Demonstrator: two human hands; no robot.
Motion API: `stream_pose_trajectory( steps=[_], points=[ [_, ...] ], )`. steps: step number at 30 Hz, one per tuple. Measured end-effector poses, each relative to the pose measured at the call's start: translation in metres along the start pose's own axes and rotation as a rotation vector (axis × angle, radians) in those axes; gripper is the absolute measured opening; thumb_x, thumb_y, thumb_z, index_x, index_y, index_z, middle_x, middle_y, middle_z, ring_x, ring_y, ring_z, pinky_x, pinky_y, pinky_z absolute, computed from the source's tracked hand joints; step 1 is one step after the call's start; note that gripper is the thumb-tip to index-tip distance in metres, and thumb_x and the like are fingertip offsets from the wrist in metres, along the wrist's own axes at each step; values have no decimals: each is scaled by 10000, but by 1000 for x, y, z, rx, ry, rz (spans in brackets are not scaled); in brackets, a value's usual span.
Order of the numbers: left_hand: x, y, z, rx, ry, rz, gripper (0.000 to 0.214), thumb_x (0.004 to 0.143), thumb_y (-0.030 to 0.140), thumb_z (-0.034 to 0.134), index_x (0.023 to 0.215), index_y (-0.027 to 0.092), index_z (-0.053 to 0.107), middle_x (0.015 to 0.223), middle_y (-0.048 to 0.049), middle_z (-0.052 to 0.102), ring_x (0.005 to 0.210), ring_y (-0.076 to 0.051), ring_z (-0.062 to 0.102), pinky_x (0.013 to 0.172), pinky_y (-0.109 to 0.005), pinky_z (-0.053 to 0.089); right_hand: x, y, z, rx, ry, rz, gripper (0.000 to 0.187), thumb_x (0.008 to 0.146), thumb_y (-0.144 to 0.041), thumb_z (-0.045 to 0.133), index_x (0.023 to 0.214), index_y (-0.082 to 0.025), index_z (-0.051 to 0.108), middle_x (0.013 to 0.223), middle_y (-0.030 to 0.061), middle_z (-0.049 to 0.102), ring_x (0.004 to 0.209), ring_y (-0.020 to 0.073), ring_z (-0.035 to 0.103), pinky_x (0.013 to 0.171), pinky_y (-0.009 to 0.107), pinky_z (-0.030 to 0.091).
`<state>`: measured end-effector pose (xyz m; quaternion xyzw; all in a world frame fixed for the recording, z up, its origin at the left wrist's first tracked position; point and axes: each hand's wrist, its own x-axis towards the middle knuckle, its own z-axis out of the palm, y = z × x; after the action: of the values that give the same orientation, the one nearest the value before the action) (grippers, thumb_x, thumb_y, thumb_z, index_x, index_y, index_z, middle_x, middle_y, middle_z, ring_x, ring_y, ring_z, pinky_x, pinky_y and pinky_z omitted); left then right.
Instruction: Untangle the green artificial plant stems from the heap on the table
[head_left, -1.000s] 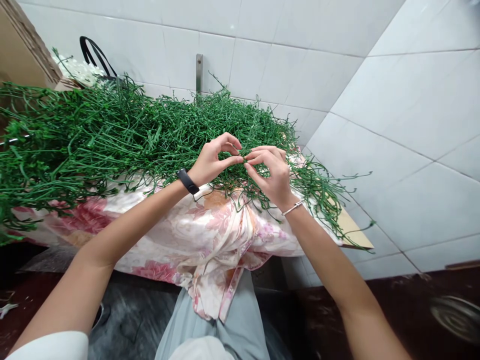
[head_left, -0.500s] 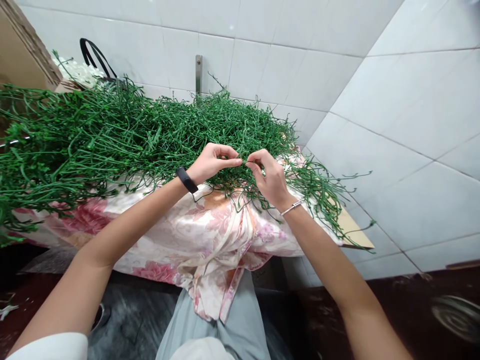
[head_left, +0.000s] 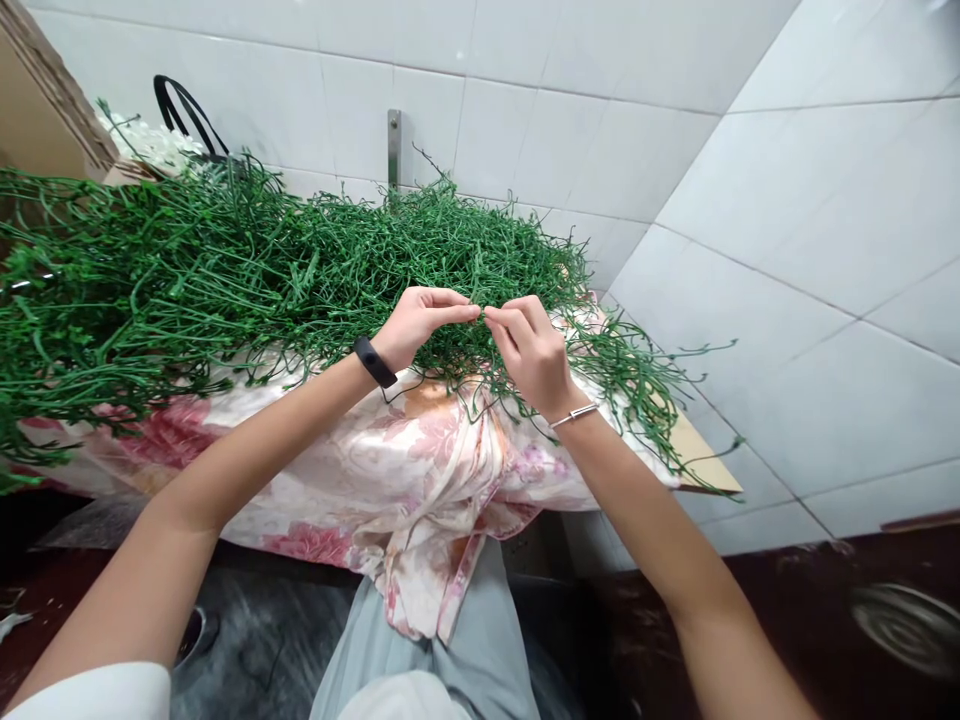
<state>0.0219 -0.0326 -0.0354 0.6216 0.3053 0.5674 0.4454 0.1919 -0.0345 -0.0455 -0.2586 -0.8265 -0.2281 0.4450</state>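
Over the green pile, my left hand [head_left: 420, 320] is closed in a pinch, thumb and forefinger pressed together and pointing right. Facing it, my right hand [head_left: 532, 350] pinches too, its fingertips almost meeting those of the left. Whatever they hold is too small to make out against the green. Behind and below them lies a big tangled heap of thin green plant stems [head_left: 352, 240] with small budlike tips. A pink and white floral cloth [head_left: 322, 480] lies under the heap and hangs bunched at the front, over my knees.
White flowers [head_left: 157, 145] and a black looped strap [head_left: 187, 115] are at the back left, beside cardboard [head_left: 45, 110]. A metal bracket [head_left: 394, 150] stands against the tiled wall [head_left: 585, 140]. On the right, a board corner [head_left: 705, 455] sticks out under loose stems.
My right hand has turned slightly, its fingers curling more over the pinch. Both hands stay close together at nearly the same spot; the view has shifted a little.
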Motion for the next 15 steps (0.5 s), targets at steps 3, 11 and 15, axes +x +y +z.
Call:
stream_pose_trajectory(
  steps=[3,11,15],
  points=[
    [-1,-1,4,-45,88,13,141,566,245,721,626,142,646,643,16,627,635,-78,554,704,-256,421,0,-4,1,-32,-1,19,151,871,-198,393,952,-161,515,846,58,542,686,98,522,564,215,438],
    [1,-6,8,-129,127,70,156,551,232,733,643,145,641,666,22,632,638,-71,560,705,-252,435,0,-9,-1,-224,-3,-70,213,874,-159,381,1022,-116,528,837,86,600,645,105,537,517,225,402],
    [0,-4,8,-105,106,75,147,573,252,722,649,149,649,671,14,639,653,-79,566,717,-256,437,-4,-6,0,-235,-45,-70,266,884,-161,351,1096,-118,504,857,95,612,649,111,540,515,236,392]
  ],
)
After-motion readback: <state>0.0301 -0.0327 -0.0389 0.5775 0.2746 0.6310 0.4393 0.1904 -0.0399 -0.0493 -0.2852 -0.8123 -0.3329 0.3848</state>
